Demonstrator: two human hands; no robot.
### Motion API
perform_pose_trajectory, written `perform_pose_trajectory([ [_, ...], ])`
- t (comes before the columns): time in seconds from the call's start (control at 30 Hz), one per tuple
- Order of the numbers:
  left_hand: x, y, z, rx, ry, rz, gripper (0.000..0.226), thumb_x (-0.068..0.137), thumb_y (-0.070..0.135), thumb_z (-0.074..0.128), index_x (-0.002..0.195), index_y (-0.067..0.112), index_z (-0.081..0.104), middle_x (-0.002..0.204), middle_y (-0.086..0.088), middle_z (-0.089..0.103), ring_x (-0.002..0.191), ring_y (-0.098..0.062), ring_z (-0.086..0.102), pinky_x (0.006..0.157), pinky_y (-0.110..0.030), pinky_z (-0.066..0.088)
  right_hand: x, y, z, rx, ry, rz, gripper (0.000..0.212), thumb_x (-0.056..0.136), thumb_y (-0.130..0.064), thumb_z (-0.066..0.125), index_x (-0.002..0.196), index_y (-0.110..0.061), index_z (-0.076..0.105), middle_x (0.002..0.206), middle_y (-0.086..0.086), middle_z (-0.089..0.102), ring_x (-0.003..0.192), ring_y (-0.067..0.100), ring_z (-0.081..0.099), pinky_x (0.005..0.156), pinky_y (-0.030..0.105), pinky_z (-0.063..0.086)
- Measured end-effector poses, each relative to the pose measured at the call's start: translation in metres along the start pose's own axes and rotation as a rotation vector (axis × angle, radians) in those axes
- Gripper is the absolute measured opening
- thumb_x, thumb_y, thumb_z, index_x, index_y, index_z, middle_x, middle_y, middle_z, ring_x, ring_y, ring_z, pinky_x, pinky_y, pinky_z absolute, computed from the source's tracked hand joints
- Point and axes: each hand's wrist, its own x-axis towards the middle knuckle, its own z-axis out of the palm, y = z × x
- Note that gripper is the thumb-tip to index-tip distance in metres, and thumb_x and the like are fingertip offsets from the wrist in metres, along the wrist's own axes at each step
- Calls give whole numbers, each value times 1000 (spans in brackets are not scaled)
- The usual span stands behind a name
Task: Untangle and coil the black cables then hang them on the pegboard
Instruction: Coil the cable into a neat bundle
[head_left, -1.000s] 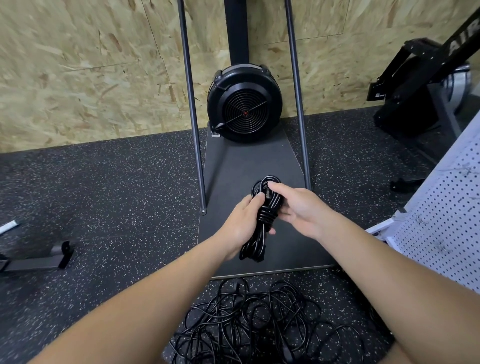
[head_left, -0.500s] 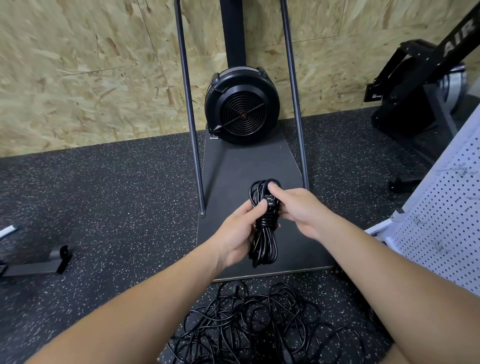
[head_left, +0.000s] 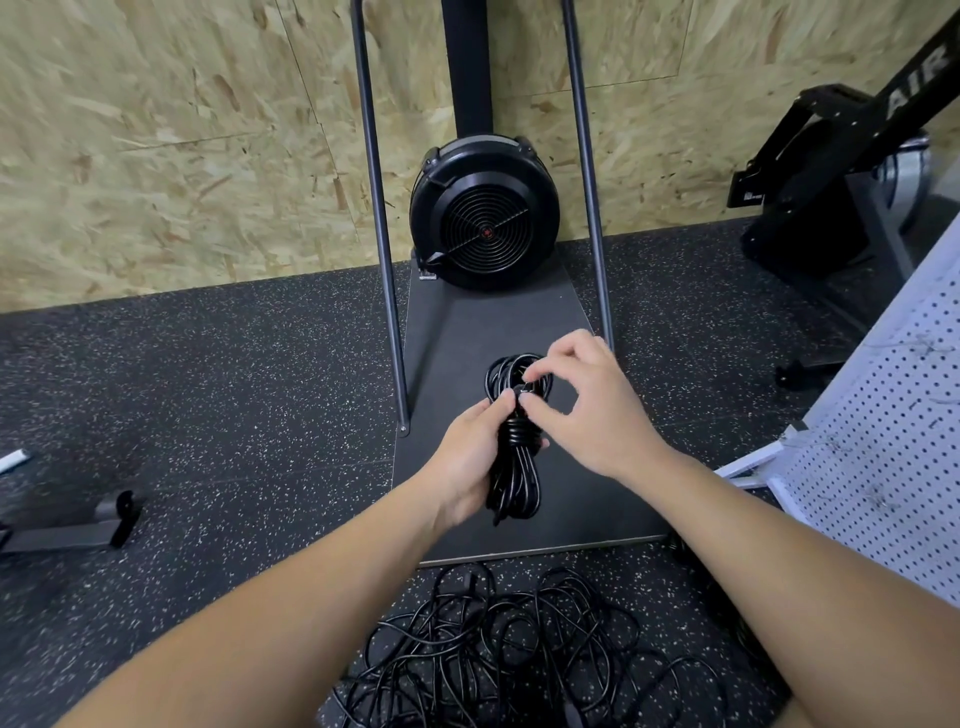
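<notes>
Cable, black and coiled into a bundle (head_left: 514, 447), is held upright in front of the person, above the dark base plate (head_left: 467, 332) of a fan machine. The bundle is wrapped crosswise around its middle, with a loop standing out at the top and longer loops hanging below. The left hand (head_left: 470, 462) is curled round the wrapped middle, thumb up against the turns. The right hand (head_left: 587, 405) is placed at the top loop, where the cable end is pinched between thumb and forefinger; the other fingers are bent above it. A loose tangle (head_left: 519, 654) of black cable is spread on the speckled floor (head_left: 208, 415), near the person and below the forearms. A white pegboard (head_left: 883, 467) is seen leaning at the right. The round black fan (head_left: 485, 218) is set at the far end of the plate, against the chipboard wall (head_left: 156, 130).
</notes>
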Motion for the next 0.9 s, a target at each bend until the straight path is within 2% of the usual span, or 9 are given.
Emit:
perform_pose_trajectory([
  [0.1, -4, 2, 4, -3, 12, -2, 39, 114, 30, 54, 133, -1, 70, 113, -22, 75, 98, -32, 73, 101, -49, 61, -1, 2, 6, -2, -118, 32, 37, 94, -52, 81, 122, -30, 77, 111, -14, 47, 115, 11, 51, 106, 33, 46],
  [0.23, -10, 5, 3, 62, 52, -31, 57, 115, 56, 45, 129, 10, 76, 112, -22, 79, 87, -33, 74, 92, -44, 60, 5, 6, 2, 70, -251, 104, 32, 95, -48, 81, 120, -28, 79, 111, -11, 47, 113, 10, 51, 103, 29, 41],
  [0.3, -15, 5, 4, 173, 35, -13, 65, 113, 66, 38, 131, 16, 75, 114, -19, 80, 87, -29, 76, 89, -40, 61, 5, 7, 3, 17, -300, 81, 27, 100, -48, 75, 118, -27, 76, 112, -11, 45, 113, 14, 50, 106, 36, 43],
  [0.4, -22, 3, 11, 266, -34, 75, 57, 114, 64, 37, 141, 20, 60, 113, -15, 80, 85, -27, 75, 87, -40, 64, 4, -2, 3, -47, -272, 88, 24, 109, -49, 57, 110, -26, 63, 118, -13, 40, 109, 22, 50, 103, 47, 47],
  [0.5, -27, 5, 18, 346, -115, 137, 52, 113, 65, 39, 143, 24, 52, 95, -13, 76, 78, -28, 69, 77, -34, 57, 8, -14, -4, 23, -165, 100, 25, 113, -44, 50, 102, -21, 55, 119, -12, 38, 106, 23, 53, 95, 47, 49],
  [0.57, -32, 7, 20, 355, -186, 131, 47, 114, 62, 40, 140, 23, 50, 92, -15, 72, 75, -30, 64, 74, -35, 55, 9, -20, -5, 154, -80, 133, 27, 114, -39, 51, 98, -16, 53, 117, -9, 40, 102, 16, 57, 86, 42, 51],
  [0.7, -36, 5, 15, 333, -283, 47, 31, 116, 46, 48, 126, 17, 49, 93, -22, 64, 72, -32, 60, 79, -48, 58, 8, -18, 0, 233, -58, 249, 35, 112, -43, 55, 94, -13, 57, 116, -7, 46, 101, -2, 56, 91, 26, 40],
  [0.8, -34, 7, 8, 234, -290, -75, 26, 116, 32, 53, 130, 10, 52, 102, -28, 66, 93, -45, 73, 99, -66, 58, 12, -17, -2, 220, -121, 240, 32, 107, -47, 64, 94, -18, 61, 113, -10, 51, 100, -4, 59, 94, 28, 41],
  [0.9, -27, 12, -1, 286, -257, -35, 23, 113, 9, 47, 128, -1, 60, 110, -26, 71, 101, -40, 76, 96, -54, 61, 12, -19, -7, 319, -246, 159, 21, 102, -42, 73, 95, -25, 62, 113, -8, 55, 92, 8, 65, 85, 40, 56],
])
